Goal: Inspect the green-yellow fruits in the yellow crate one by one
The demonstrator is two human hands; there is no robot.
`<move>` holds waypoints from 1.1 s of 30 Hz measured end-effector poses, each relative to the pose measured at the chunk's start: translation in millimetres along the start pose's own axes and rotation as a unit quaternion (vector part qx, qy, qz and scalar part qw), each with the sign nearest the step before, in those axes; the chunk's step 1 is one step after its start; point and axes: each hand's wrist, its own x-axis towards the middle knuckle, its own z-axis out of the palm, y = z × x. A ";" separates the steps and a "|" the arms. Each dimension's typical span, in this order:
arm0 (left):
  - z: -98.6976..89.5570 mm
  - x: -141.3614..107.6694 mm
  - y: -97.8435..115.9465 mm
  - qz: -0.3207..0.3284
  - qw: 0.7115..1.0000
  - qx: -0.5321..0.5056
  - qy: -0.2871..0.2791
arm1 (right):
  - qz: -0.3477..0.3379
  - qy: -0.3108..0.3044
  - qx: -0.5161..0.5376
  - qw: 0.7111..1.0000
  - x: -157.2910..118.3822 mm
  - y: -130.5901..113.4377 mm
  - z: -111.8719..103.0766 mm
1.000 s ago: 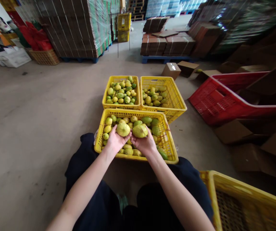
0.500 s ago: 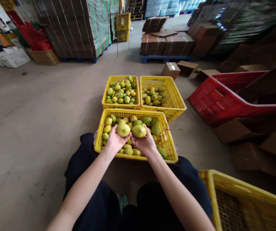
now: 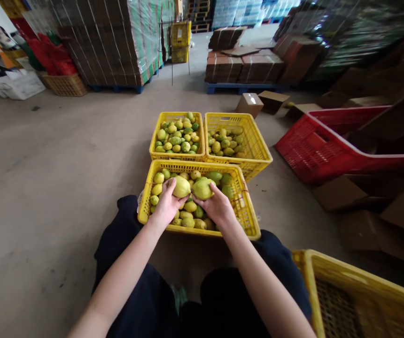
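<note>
My left hand (image 3: 167, 205) is closed around a pale yellow-green, oval fruit (image 3: 181, 187) whose kind I cannot make out for sure. A similar, greener fruit (image 3: 202, 188) with slight ridges sits in my right hand (image 3: 216, 203), the thumb pressed on its side. Both fruits are held side by side, close together, above the near yellow crate (image 3: 198, 164). Inside that crate lie several more green and yellow fruits (image 3: 188, 221), partly hidden by my hands. The crate stands between my knees.
Behind the near crate, a left yellow crate (image 3: 151, 136) and a right yellow crate (image 3: 261, 136) hold more fruit. Another yellow crate (image 3: 311, 281) is at my lower right. A red crate (image 3: 304, 150) with cardboard stands farther right, and loose boxes (image 3: 249, 104) lie beyond on the floor.
Both fruits have turned in my hands, so their sides now show more than their ends. My right thumb has come over its fruit. The crates stay put.
</note>
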 end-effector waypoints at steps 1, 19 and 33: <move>-0.7 -0.4 -1.1 0.031 0.999 0.020 0.001 | -0.041 0.003 -0.024 0.999 -1.6 0.1 2.1; -18.6 7.9 -10.2 0.388 0.844 0.349 -0.128 | -0.346 0.023 -0.360 0.866 0.1 8.1 -7.0; -8.7 -0.1 -2.1 0.126 0.976 0.153 -0.094 | -0.106 0.019 -0.112 0.988 6.2 -0.4 -4.8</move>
